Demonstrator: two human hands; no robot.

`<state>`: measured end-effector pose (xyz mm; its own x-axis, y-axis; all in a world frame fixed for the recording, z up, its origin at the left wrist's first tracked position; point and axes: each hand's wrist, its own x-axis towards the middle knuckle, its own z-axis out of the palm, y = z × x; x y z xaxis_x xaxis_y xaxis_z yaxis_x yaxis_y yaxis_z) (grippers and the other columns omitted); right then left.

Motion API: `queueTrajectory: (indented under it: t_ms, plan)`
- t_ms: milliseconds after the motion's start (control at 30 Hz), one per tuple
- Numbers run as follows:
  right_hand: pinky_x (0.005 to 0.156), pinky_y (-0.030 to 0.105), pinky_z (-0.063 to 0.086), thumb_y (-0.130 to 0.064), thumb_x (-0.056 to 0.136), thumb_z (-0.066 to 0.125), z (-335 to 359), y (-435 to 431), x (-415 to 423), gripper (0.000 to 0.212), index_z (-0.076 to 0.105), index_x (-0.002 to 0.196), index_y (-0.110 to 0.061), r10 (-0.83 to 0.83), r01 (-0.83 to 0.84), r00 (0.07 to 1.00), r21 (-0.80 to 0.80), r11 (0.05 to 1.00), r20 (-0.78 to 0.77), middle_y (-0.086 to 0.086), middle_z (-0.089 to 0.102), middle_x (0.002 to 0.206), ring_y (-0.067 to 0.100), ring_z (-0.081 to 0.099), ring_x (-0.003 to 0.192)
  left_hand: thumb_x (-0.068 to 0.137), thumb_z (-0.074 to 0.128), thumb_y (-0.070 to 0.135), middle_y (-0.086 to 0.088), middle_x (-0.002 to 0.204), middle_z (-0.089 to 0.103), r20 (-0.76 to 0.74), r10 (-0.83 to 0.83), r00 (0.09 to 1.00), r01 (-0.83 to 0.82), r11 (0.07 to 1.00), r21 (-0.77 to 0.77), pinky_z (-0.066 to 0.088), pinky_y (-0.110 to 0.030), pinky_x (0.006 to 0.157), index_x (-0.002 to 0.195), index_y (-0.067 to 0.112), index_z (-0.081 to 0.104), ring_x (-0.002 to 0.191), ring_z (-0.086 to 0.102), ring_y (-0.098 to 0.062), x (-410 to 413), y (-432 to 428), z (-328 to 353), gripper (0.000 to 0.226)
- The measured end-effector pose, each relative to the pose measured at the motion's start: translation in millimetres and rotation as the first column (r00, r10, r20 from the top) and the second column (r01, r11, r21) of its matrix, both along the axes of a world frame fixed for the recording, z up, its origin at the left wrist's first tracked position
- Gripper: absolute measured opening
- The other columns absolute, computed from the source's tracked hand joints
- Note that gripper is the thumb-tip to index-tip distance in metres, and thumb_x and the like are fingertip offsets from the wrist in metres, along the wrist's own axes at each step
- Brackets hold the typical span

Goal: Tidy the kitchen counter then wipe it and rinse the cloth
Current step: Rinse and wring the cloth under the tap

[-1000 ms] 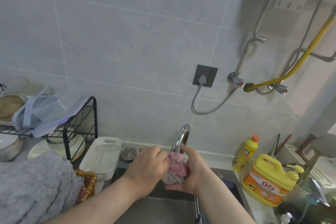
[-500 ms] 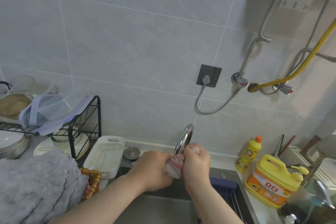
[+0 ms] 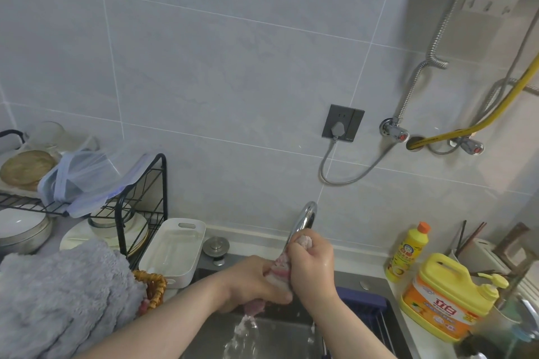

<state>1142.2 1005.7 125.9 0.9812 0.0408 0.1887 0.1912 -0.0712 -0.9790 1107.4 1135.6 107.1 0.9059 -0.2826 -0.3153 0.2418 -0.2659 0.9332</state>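
Cloth now upright in right grip

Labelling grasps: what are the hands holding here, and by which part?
Both hold the bunched pink-and-white cloth. The left hand grips its lower end and the right hand grips its upper end, with a short stretch showing between them.

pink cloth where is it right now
Head view, low centre: the pink cloth is gripped between the left hand and right hand, just under the chrome tap, above the sink.
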Motion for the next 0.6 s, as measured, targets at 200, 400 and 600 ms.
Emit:
queueTrajectory:
  t_ms: [200, 400, 600]
  plan:
    - [0.063, 0.034, 0.055, -0.031, 0.083, 0.062, 9.3, -21.7, -5.9, 0.024, 0.072, 0.083, -0.009, 0.163, -0.144, 0.964, 0.102, 0.984, -0.209, 0.008, 0.072, 0.077, 0.024, 0.07, 0.074, 0.061, 0.062, 0.051, 0.013, 0.068, 0.067, 0.537, 0.002, 0.844, -0.347, 0.765, 0.543, 0.05, -0.024, 0.061, 0.078, 0.028, 0.065, 0.066, 0.061, -0.006, 0.0, 12.4, 2.8, 0.029]
    - [0.073, 0.045, 0.059, -0.047, 0.088, 0.059, 10.7, -24.2, 6.5, 0.038, 0.066, 0.102, -0.013, 0.076, -0.254, 0.714, -0.155, 0.955, -0.696, 0.009, 0.076, 0.085, 0.03, 0.073, 0.082, 0.049, 0.069, 0.032, 0.008, 0.059, 0.056, 0.689, -0.561, 0.459, -0.578, 0.401, 0.711, 0.038, -0.029, 0.057, 0.066, 0.023, 0.06, 0.058, 0.052, -0.019, 4.7, 25.5, -11.5, 0.021]
    - [0.067, 0.032, 0.049, -0.032, 0.078, 0.067, -14.2, 10.1, 0.5, 0.028, 0.071, 0.091, -0.007, 0.042, 0.01, 0.648, 0.064, 0.998, -0.76, 0.012, 0.075, 0.077, 0.029, 0.073, 0.072, 0.057, 0.07, 0.016, 0.006, 0.067, 0.055, 0.739, -0.576, 0.35, -0.648, 0.42, 0.635, 0.037, -0.032, 0.061, 0.078, 0.02, 0.061, 0.064, 0.049, -0.02, 4.0, 15.6, -11.2, 0.023]
